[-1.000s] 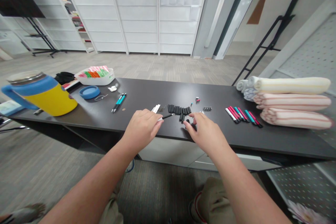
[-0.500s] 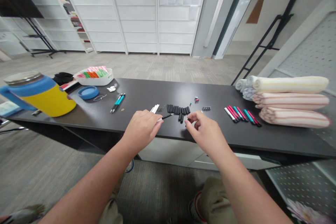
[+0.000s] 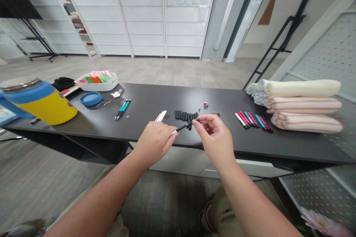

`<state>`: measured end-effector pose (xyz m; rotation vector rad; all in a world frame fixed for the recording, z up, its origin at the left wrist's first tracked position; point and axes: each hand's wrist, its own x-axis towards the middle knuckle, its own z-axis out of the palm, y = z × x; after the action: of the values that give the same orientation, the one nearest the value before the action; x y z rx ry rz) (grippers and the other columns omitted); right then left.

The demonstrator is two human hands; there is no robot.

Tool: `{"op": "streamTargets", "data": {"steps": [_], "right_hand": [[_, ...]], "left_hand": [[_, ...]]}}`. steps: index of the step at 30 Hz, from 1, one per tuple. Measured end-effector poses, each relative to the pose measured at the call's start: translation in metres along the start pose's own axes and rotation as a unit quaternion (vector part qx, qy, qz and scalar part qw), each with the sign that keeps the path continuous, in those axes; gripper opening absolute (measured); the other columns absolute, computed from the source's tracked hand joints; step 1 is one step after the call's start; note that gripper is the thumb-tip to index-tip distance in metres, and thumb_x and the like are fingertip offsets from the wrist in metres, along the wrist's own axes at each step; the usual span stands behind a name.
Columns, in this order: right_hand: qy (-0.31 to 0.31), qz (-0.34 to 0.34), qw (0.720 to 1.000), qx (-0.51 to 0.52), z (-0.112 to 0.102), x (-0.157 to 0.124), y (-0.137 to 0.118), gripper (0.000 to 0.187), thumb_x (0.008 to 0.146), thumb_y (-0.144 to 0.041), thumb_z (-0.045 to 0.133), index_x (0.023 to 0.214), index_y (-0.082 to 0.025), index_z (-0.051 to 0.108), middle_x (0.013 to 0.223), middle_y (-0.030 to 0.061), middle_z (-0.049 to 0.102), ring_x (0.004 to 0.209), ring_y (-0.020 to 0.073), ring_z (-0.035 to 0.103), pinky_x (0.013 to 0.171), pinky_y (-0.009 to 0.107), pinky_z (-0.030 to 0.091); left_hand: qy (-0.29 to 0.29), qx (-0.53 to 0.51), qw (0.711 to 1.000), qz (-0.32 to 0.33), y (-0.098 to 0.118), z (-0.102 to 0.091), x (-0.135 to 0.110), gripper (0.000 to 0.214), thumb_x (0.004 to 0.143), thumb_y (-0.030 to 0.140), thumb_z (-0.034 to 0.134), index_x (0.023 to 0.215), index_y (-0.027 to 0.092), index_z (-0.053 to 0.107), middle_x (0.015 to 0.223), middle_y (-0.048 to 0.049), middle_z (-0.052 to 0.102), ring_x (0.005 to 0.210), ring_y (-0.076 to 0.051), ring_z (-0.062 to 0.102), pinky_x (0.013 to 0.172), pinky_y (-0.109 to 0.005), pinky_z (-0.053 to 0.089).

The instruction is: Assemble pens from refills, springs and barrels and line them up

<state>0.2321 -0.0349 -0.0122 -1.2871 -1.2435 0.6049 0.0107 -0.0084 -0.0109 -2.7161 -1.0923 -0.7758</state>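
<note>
White cabinets (image 3: 141, 14) stand across the carpeted floor (image 3: 183, 72), behind a long dark table (image 3: 155, 94) in the head camera's view. Near the table's middle lies a row of black tubes (image 3: 182, 116). Just left of that row are several white sticks (image 3: 160, 116) and a little heap of thin metal bits (image 3: 168, 115); farther left come two teal pens (image 3: 124, 110), a blue lid (image 3: 91, 98) and a yellow-and-blue mug (image 3: 52, 103). Right of the row are small metal pieces (image 3: 217, 113), then coloured barrels (image 3: 250, 119) and, past those, rolled cloths (image 3: 304, 103). Some tiny parts (image 3: 206, 106) sit beyond the row's right end. Nearer the person than the row and to its left, the left hand (image 3: 157, 140) has its fingers curled about the white body of a pen (image 3: 182, 127), whose dark front section points right across the row's near side. By the row's right end, the right hand (image 3: 215, 133) pinches thumb and forefinger together, apparently on a small dark piece (image 3: 197, 119). Half a second ago the pen's tip was free and the hands apart; now it reaches the right fingertips, so both hands seem to work at one joint, though whether anything is seated I cannot tell.
</note>
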Motion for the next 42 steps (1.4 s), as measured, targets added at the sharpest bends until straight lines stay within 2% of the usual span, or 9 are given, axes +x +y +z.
{"op": "streamTargets", "data": {"steps": [8,11,16,21,25,30,34,39,42], "right_hand": [[-0.046,0.011,0.999,-0.026,0.003,-0.002,0.000,0.030,0.089,-0.051,0.077,0.100,-0.024,0.074,0.078,0.0001,0.070,0.066,0.0156,0.057,0.060,0.029,0.044],[-0.019,0.007,1.000,-0.002,0.002,-0.002,-0.002,0.030,0.089,-0.051,0.077,0.100,-0.023,0.073,0.077,-0.0002,0.069,0.064,0.0151,0.056,0.059,0.028,0.043],[0.023,0.006,0.999,0.042,-0.001,0.001,-0.002,0.032,0.088,-0.051,0.080,0.101,-0.023,0.071,0.087,0.0014,0.071,0.066,0.0145,0.058,0.060,0.029,0.045],[-0.009,0.017,1.000,0.014,-0.001,0.002,0.003,0.033,0.089,-0.052,0.078,0.102,-0.023,0.072,0.082,0.0012,0.071,0.064,0.0147,0.056,0.058,0.028,0.042],[-0.026,0.024,0.999,0.011,0.000,0.003,0.006,0.036,0.088,-0.055,0.077,0.103,-0.022,0.072,0.085,0.0029,0.072,0.063,0.0147,0.056,0.056,0.028,0.041],[-0.035,0.031,0.998,0.040,0.000,0.005,0.010,0.038,0.087,-0.055,0.078,0.102,-0.021,0.071,0.086,0.0035,0.072,0.064,0.0148,0.056,0.056,0.028,0.042],[-0.041,0.063,0.993,0.088,0.002,0.005,0.013,0.039,0.085,-0.054,0.081,0.102,-0.021,0.071,0.087,0.0036,0.071,0.065,0.0143,0.056,0.057,0.027,0.044],[-0.052,0.096,0.980,0.164,0.007,0.003,0.017,0.038,0.085,-0.053,0.083,0.102,-0.021,0.069,0.080,0.0001,0.068,0.057,0.0111,0.049,0.051,0.024,0.037],[-0.055,0.088,0.984,0.146,0.008,0.002,0.016,0.038,0.085,-0.053,0.082,0.102,-0.021,0.069,0.079,-0.0001,0.068,0.057,0.0114,0.049,0.051,0.025,0.036]], "left_hand": [[-0.011,-0.004,1.000,0.003,0.001,0.001,0.000,0.024,0.107,0.031,0.052,0.115,0.017,0.070,0.098,-0.0087,0.077,0.097,-0.026,0.069,0.088,-0.043,0.047],[-0.009,-0.011,1.000,-0.002,0.001,0.001,0.000,0.024,0.108,0.032,0.051,0.114,0.018,0.070,0.098,-0.0081,0.076,0.095,-0.026,0.069,0.087,-0.042,0.047],[-0.007,-0.014,1.000,-0.009,0.001,0.000,0.000,0.023,0.108,0.031,0.051,0.114,0.018,0.069,0.098,-0.0081,0.076,0.095,-0.026,0.069,0.087,-0.042,0.046],[-0.008,-0.014,1.000,-0.006,0.001,-0.002,0.000,0.023,0.108,0.031,0.051,0.115,0.018,0.069,0.099,-0.0083,0.076,0.096,-0.026,0.069,0.087,-0.042,0.047],[-0.005,-0.012,1.000,-0.001,0.001,-0.002,0.000,0.023,0.108,0.031,0.051,0.115,0.018,0.069,0.100,-0.0082,0.076,0.097,-0.026,0.069,0.088,-0.042,0.047],[-0.015,-0.014,1.000,-0.002,0.001,-0.001,0.000,0.024,0.108,0.031,0.050,0.115,0.018,0.069,0.099,-0.0083,0.076,0.096,-0.026,0.069,0.088,-0.042,0.047],[-0.015,-0.012,1.000,-0.001,0.002,-0.001,0.000,0.024,0.109,0.031,0.049,0.115,0.018,0.069,0.098,-0.0085,0.076,0.096,-0.026,0.069,0.088,-0.042,0.047],[-0.021,-0.005,1.000,0.004,0.001,-0.002,0.000,0.024,0.108,0.031,0.049,0.115,0.017,0.068,0.098,-0.0085,0.075,0.095,-0.026,0.069,0.087,-0.042,0.047],[-0.024,0.000,1.000,0.005,0.001,-0.001,0.000,0.024,0.108,0.031,0.049,0.116,0.017,0.068,0.099,-0.0088,0.075,0.097,-0.026,0.069,0.088,-0.042,0.047]]}}
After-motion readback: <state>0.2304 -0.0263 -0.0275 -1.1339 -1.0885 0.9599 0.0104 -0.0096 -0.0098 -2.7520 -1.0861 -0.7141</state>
